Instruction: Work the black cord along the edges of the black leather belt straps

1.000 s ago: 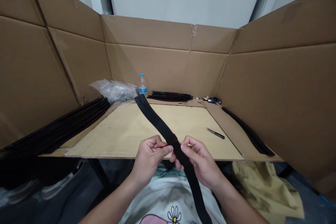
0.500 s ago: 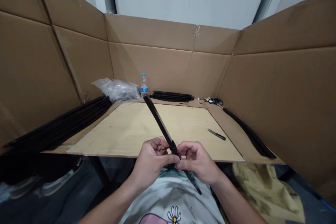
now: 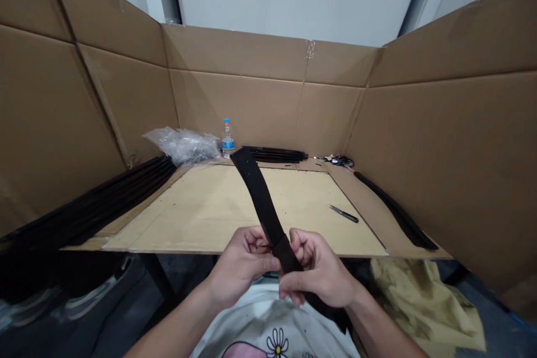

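Observation:
A long flat black strap slants from above the board down past my lap, its broad face toward me. A raised band or fold crosses it where my hands meet. My left hand pinches its left edge near that band, thumb in front. My right hand grips the strap just below, thumb across its face and fingers behind. The lower end passes under my right wrist. What the fingertips do behind the strap is hidden.
A pale board covers the table, with a small pair of snips at right. Black strips lie left, another bundle at the back, one strip right. A water bottle stands beside clear plastic. Cardboard walls enclose the table.
The strap has turned from edge-on to showing its broad face. My right hand has shifted slightly, its thumb now lying across the strap. Both hands stay close together.

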{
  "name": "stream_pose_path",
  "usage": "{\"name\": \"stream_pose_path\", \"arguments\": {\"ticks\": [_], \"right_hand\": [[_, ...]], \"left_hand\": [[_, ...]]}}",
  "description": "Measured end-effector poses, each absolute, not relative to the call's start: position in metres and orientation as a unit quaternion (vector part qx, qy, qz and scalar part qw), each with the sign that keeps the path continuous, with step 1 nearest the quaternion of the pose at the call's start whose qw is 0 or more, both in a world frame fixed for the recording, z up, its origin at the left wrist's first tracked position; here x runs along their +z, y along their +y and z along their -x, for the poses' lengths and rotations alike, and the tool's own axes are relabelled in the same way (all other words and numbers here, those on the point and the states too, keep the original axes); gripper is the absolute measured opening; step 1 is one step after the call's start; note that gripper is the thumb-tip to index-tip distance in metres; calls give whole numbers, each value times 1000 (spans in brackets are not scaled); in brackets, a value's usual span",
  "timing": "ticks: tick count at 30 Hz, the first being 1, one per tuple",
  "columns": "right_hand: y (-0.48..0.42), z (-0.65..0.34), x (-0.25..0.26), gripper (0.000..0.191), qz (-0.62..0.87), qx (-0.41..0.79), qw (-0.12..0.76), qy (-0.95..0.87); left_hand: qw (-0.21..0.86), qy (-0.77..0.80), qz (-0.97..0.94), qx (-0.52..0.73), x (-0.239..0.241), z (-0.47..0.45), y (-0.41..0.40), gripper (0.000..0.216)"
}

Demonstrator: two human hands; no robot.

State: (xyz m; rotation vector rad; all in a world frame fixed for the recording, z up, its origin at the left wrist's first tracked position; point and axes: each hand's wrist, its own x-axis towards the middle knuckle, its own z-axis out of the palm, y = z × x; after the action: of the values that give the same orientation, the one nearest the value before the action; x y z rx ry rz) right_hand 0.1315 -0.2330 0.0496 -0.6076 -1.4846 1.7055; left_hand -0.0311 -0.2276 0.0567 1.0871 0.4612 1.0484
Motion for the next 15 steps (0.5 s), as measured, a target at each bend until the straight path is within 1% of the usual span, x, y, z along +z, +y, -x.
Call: {"name": "stream_pose_path", "arguments": {"ticks": [6, 11, 15], "right_hand": [[-235, -132, 54, 36, 205, 631, 443, -603], [-230, -131, 54, 35, 240, 604, 468, -599], [-227, -128, 52, 35, 268, 582, 487, -594]], "left_hand": [[663, 228, -522, 485, 58, 36, -223, 29], [618, 280, -513, 526, 60, 34, -223, 31], [588, 316, -522, 531, 59, 33, -221, 26]]}}
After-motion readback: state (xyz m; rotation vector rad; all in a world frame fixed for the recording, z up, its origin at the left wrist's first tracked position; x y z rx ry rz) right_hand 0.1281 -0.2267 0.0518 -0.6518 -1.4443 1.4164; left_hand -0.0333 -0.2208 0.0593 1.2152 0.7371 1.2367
